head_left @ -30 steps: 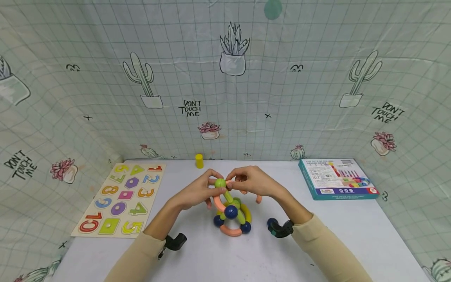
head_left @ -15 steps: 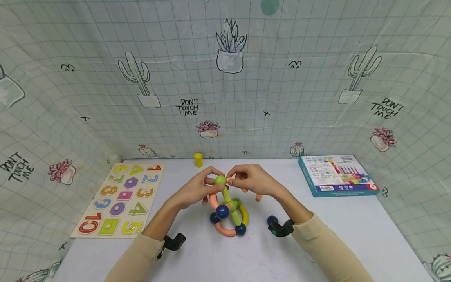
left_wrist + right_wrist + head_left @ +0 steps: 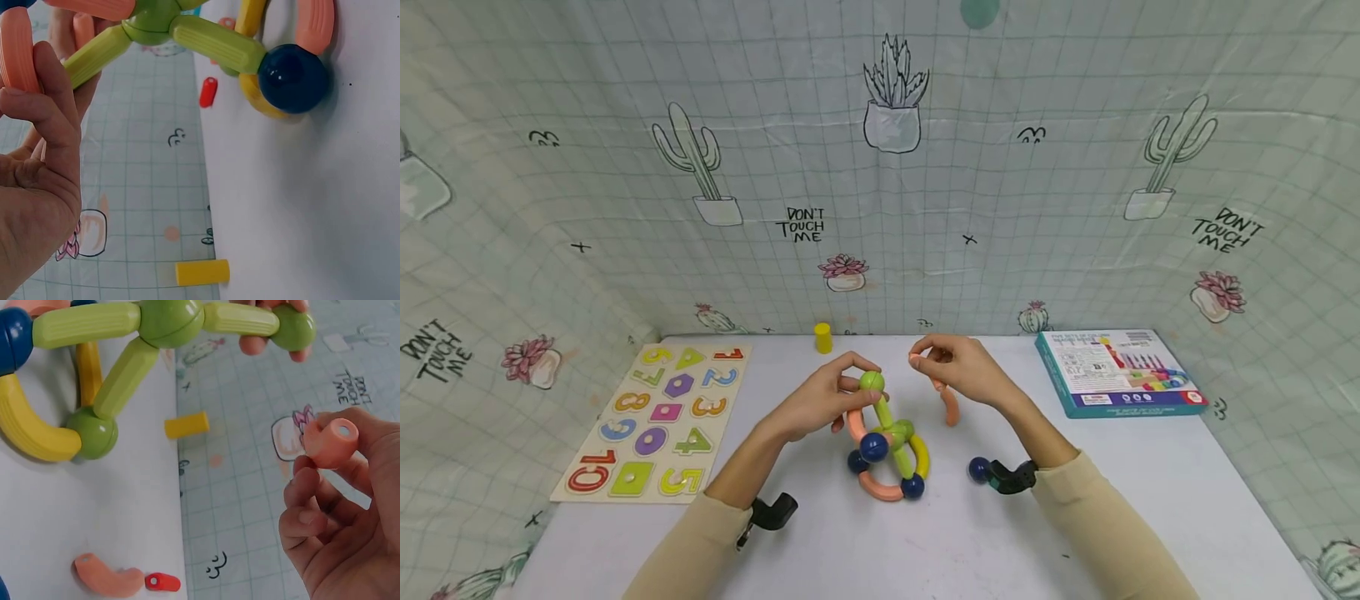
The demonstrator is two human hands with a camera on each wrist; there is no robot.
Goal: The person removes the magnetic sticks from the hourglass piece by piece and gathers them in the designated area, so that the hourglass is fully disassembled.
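My left hand [image 3: 823, 400] grips the top of a magnetic ball-and-stick structure, with fingers and thumb at the light green ball [image 3: 872, 381]. Green sticks run down from there to another green ball [image 3: 172, 319] in the middle. Dark blue balls [image 3: 874, 447], salmon curved sticks [image 3: 880, 488] and a yellow curved stick [image 3: 921, 457] form its lower part. To the right of the top ball, apart from it, my right hand [image 3: 966, 369] pinches a salmon curved stick [image 3: 334, 444] between thumb and fingers. One end with a small metal disc faces the right wrist camera.
A loose salmon curved stick [image 3: 952, 408] and a short red stick [image 3: 164, 582] lie on the table behind the structure. A loose blue ball [image 3: 978, 469] sits near my right wrist. A yellow cylinder [image 3: 823, 338], a number puzzle board [image 3: 697, 385] and a toy box [image 3: 1120, 375] lie farther out.
My right hand has drawn away from the top green ball, to the right and slightly back, with the salmon stick. The structure has shifted slightly left and tilted under my left hand.
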